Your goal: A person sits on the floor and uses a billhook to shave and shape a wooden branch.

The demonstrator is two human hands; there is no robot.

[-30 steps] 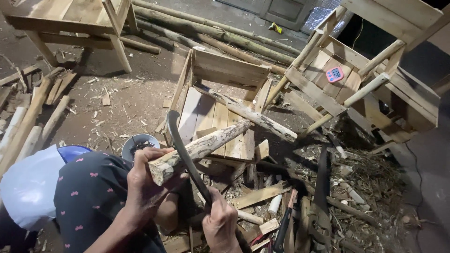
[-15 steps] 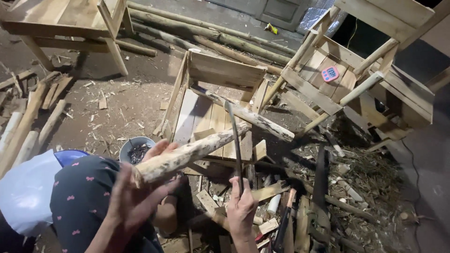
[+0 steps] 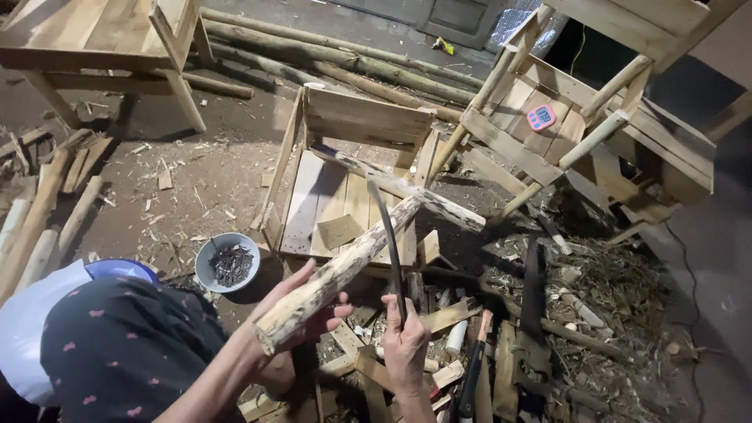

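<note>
My left hand (image 3: 301, 309) grips the near end of a rough, partly peeled wooden pole (image 3: 345, 266) that slants up and away to the right. My right hand (image 3: 405, 345) holds the handle of a long curved dark blade (image 3: 385, 235), a machete-like knife, standing almost upright with its edge against the right side of the pole. Behind both lies an unfinished wooden chair frame (image 3: 352, 125) on its back, with a second bark-covered pole (image 3: 423, 196) lying across it.
A grey bowl of nails (image 3: 229, 262) sits left of the pole on the dirt floor. Another chair frame (image 3: 595, 117) with a small pink timer (image 3: 540, 117) stands at right. A wooden table (image 3: 94, 39), long poles (image 3: 337, 55), wood offcuts, shavings and a dark saw (image 3: 534, 274) surround me.
The blade has swung from crossing the pole at left to standing upright on its right side. My left hand shifted the pole's near end slightly right; the camera dipped.
</note>
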